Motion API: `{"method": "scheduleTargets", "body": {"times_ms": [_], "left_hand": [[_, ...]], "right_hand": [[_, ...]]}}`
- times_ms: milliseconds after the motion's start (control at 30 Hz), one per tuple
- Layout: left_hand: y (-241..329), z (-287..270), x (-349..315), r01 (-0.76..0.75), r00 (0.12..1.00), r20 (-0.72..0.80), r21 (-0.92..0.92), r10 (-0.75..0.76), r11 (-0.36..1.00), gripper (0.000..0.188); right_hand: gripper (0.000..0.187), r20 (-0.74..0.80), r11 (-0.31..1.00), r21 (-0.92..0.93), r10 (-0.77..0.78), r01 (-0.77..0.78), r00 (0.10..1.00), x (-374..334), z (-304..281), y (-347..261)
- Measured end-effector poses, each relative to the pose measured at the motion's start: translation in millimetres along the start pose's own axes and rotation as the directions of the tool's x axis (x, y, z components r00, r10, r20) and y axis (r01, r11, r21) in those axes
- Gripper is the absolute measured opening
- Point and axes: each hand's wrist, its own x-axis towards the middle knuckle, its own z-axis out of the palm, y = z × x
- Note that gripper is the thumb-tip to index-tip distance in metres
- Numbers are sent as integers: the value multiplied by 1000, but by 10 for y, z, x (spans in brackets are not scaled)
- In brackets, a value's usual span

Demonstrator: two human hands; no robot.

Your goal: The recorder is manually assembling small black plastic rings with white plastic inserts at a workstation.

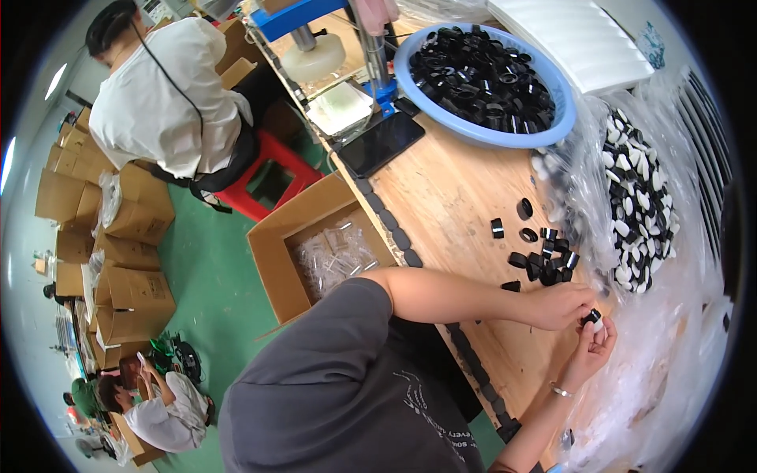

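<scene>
My left hand and my right hand meet near the right side of the wooden table. Between their fingertips is a small black ring-shaped cap with a white part at its lower side. Both hands pinch it, the left from above and the right from below. A bracelet circles my right wrist. Just beyond my left hand lies a loose cluster of black rings, some on edge, some flat.
A blue basin heaped with black rings stands at the back. Right of it, clear plastic holds black-and-white pieces. A phone lies near a blue-framed press. Below the edge is a carton of clear parts. Two people sit at left.
</scene>
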Motion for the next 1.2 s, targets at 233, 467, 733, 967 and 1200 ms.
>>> {"method": "scheduleTargets", "body": {"times_ms": [233, 467, 733, 967, 1200], "left_hand": [[45, -64, 13, 138, 978, -158, -19, -139, 990, 8], [36, -154, 55, 189, 980, 68, -22, -188, 982, 6], [209, -156, 107, 52, 996, 73, 21, -54, 998, 8], [91, -174, 100, 74, 988, 141, -112, -57, 991, 5], [120, -207, 101, 90, 983, 169, -124, -69, 988, 10]], "right_hand": [[28, -171, 995, 102, 12, 6, 985, 20, 131, -102], [35, 16, 991, 84, -109, 108, 994, 4, 112, -187], [31, -13, 955, 282, -90, 90, 996, -14, 24, -225], [26, 30, 985, -52, -161, 163, 986, -17, -26, -285], [23, 120, 832, -323, -437, 452, 891, -2, -22, -370]]}}
